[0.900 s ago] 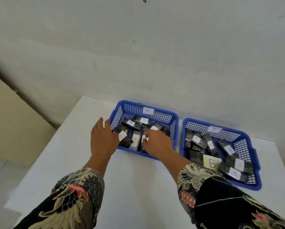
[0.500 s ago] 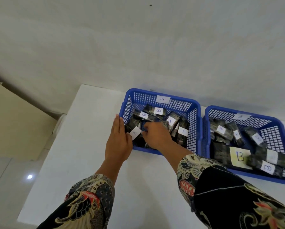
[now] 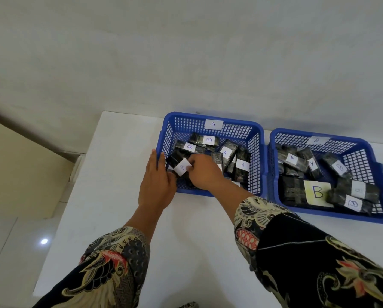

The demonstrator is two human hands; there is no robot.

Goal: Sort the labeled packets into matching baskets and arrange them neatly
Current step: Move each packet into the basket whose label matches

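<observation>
Two blue mesh baskets stand side by side on the white table. The left basket (image 3: pixel 256 138) carries an A tag and holds several black packets with white A or B labels. The right basket (image 3: pixel 377 170) has a B tag and a yellow B card (image 3: pixel 317 192), with mixed A and B packets. My right hand (image 3: pixel 205 172) reaches into the left basket and pinches a black packet with a white B label (image 3: pixel 179 162) at its near-left corner. My left hand (image 3: pixel 157 183) rests against that basket's left rim, fingers flat and together.
The white table (image 3: pixel 119 174) ends at a left edge with tiled floor below. A pale wall runs close behind the baskets. A beige panel (image 3: pixel 19 165) stands at the left. My patterned sleeves fill the lower frame.
The view has shifted so the baskets sit further right. My right hand has closed on the B-labelled packet at the basket's left corner and lifted it slightly. My left hand stays at the rim.
</observation>
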